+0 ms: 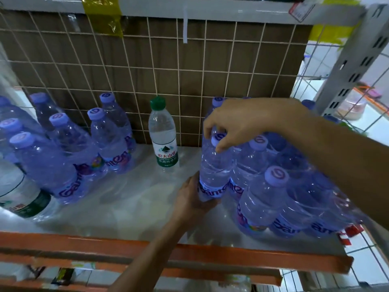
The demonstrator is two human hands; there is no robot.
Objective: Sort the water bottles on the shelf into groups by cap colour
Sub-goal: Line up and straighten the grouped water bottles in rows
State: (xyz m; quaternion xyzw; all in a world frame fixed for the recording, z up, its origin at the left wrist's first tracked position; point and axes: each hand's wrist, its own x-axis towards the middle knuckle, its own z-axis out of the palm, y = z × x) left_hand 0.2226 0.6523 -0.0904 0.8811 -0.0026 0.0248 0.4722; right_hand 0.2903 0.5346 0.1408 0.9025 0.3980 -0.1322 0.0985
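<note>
Right grip pinches the cap of the purple-capped bottle and left grip wraps its base. I'm likely seating it. Next, I release it upright.

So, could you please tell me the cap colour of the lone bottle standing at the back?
The cap is green, clearest in the head view.

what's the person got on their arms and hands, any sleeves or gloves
The left hand and right hand wear nothing: no gloves, and no ring, watch or bracelet shows. No sleeve is in view on either arm.
</note>
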